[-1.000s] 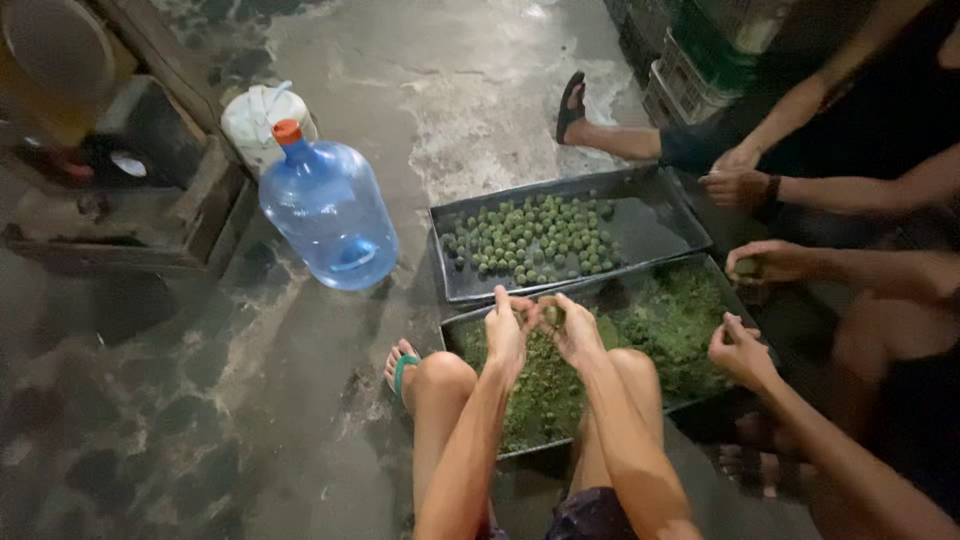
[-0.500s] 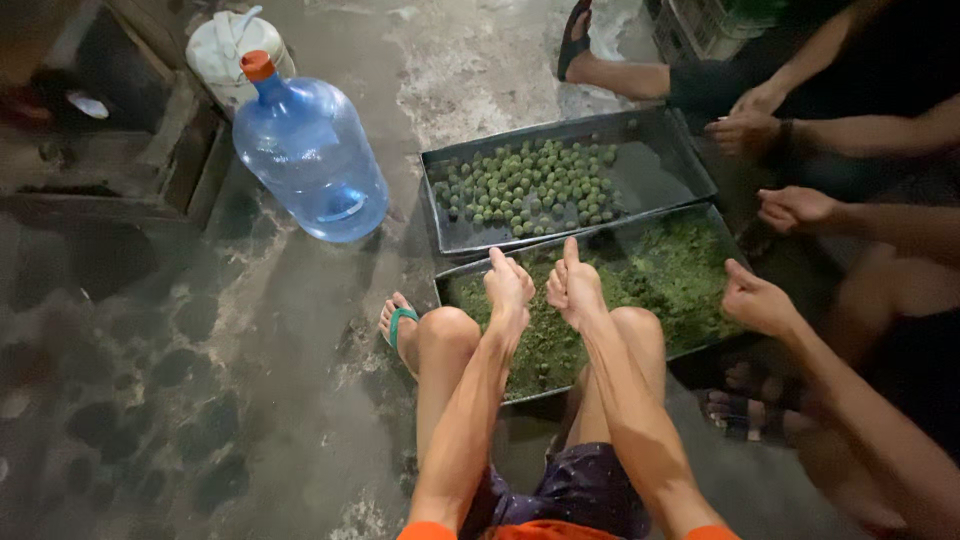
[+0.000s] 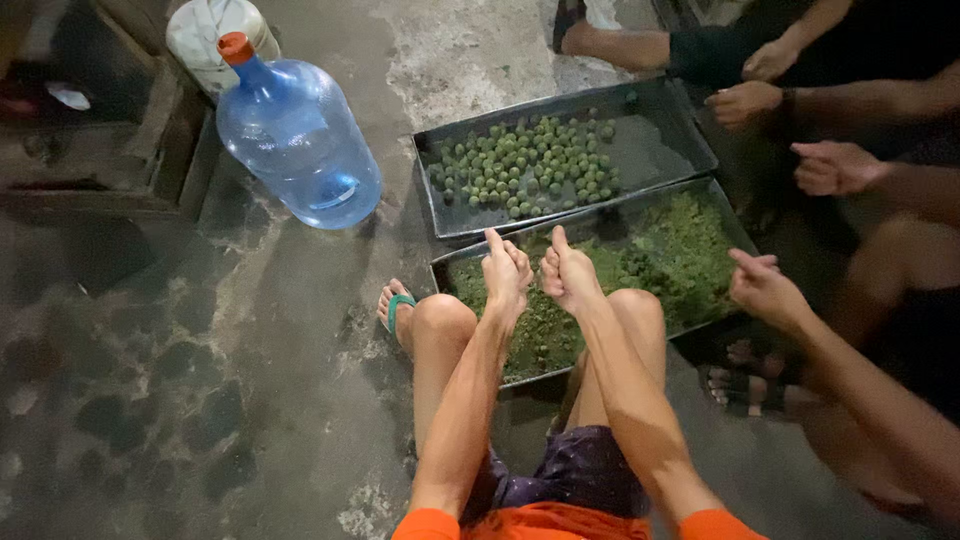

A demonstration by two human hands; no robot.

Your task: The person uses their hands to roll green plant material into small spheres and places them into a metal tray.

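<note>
The person is sitting on the concrete floor [image 3: 300,330] with knees drawn up, and both hands are hovering close together above the near tray [image 3: 450,275], the one filled with loose green crumbly mass [image 3: 680,250]. The left hand [image 3: 505,275] and the right hand [image 3: 568,275] are curled into loose fists, thumbs pointing up, almost touching one another; whether a bit of the green stuff is pinched inside them I cannot tell. By my judgement the step in hand is shaping a portion of the mass into a ball. The finished green balls [image 3: 530,165] are lying in the far tray [image 3: 650,110], clustered toward its left end, so the next move seems to call for a short reach over the near tray's far edge to drop one there.

Other people's hands [image 3: 765,290] are working at the right edges of both trays. A big blue water jug [image 3: 295,140] is lying on the floor left of the far tray.

Compared with half a second ago, the hands are sitting a little lower and nearer each other, and the view is tilting downward slightly.
</note>
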